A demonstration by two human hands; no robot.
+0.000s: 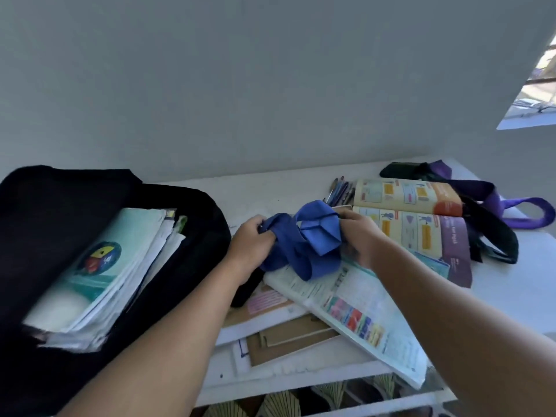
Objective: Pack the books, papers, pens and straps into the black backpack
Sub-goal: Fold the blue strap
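Blue strap (pixel 304 245), bunched into loops, held above the middle of the desk (pixel 511 284) between both hands. Left hand (pixel 251 240) has its fingers curled round one gathered end; right hand (pixel 359 233) pinches the other end, fingers closed on the cloth. Black backpack (pixel 45 224) lies open at the desk's left edge, already holding a stack of books and papers (pixel 120 266).

The step in hand appears to be folding the strap small before stowing it. It would go best gathered into a tight bundle with no loop left trailing, then tucked beside the stack rather than on top, so that the remaining books can slide in flat.

Still unpacked: an open book (pixel 412 215) toward the far right corner, pens (pixel 341 191) just behind the strap, a purple and black strap (pixel 493 206) at the right edge, and more books and papers (pixel 346 308) at the near edge. Motion blur softens the backpack's contents; how much room is left inside it cannot be judged, and its lower part is cut off.
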